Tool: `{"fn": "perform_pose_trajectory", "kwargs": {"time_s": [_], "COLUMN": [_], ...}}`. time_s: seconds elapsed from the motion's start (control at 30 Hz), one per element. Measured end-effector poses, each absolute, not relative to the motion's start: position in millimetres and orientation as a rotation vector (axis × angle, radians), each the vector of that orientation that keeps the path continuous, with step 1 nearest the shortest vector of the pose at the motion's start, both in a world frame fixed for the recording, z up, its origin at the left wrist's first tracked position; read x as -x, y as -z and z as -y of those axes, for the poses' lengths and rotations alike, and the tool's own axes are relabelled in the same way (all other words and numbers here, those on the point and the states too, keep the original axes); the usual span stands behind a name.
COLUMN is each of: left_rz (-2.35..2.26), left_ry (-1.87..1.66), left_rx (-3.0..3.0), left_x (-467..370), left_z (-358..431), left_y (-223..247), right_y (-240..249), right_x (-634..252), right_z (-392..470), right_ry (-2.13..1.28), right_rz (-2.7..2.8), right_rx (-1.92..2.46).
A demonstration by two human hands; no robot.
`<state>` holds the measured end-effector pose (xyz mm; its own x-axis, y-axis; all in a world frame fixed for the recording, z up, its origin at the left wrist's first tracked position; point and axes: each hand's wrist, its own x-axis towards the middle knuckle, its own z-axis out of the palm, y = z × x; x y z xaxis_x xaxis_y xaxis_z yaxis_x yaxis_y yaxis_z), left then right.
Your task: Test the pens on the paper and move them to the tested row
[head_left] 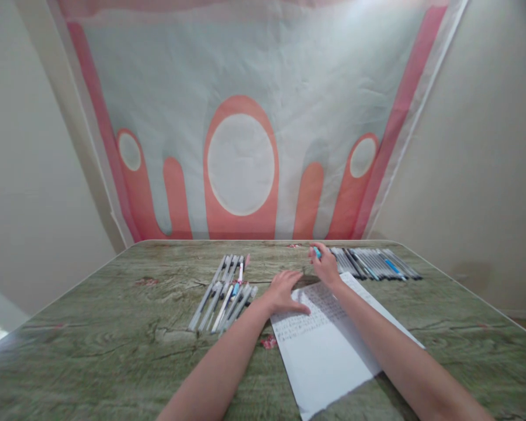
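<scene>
A sheet of paper (333,362) with rows of handwriting across its upper part lies tilted on the table. My left hand (284,293) rests at its upper left edge, fingers spread and holding nothing. Beyond the sheet's top edge, my right hand (324,267) is closed around a pen (317,252); only a light-blue part of it shows, the rest being hidden by the fingers. Just right of that hand is a long row of clear-barrelled pens (377,264), with a few dark and blue ones among them.
Left of my left hand lies a second group of pens (219,304), in two overlapping rows. All of it is on a wood-patterned table (114,327). A pink and grey printed cloth (241,70) hangs behind the table's far edge.
</scene>
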<state>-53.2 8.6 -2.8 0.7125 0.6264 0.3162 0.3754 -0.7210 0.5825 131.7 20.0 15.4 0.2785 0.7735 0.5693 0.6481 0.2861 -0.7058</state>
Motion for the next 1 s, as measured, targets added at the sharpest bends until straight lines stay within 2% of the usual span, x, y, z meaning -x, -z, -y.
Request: {"fn": "perform_pose_trajectory", "kwargs": {"time_s": [0.2, 0.4, 0.5, 0.63, 1.0], "left_rz": [-0.904, -0.932, -0.930, -0.921, -0.740], "left_ry": [-0.658, -0.674, -0.676, -0.659, -0.567], "left_rx": [-2.674, -2.713, -2.716, -2.699, -2.679], "left_x": [59.2, 62.1, 62.8, 62.7, 60.6], "left_z": [-8.3, -11.9, -14.0, -15.7, -18.3], "left_y": [0.0, -0.1, 1.5, 1.8, 2.6], "right_y": [-35.3, -9.1, 0.8, 2.0, 13.3], "right_x": [-141.2, -147.0, -156.6, -179.5, -200.6], "right_z": [-15.1, 27.5, 59.7, 92.0, 108.7], "right_ry": [-0.418, -0.856, -0.958, -0.952, -0.605], "right_rz": [1.367, 1.234, 1.167, 1.310, 1.586], "right_rx": [1.297, 1.274, 1.269, 1.349, 1.512]}}
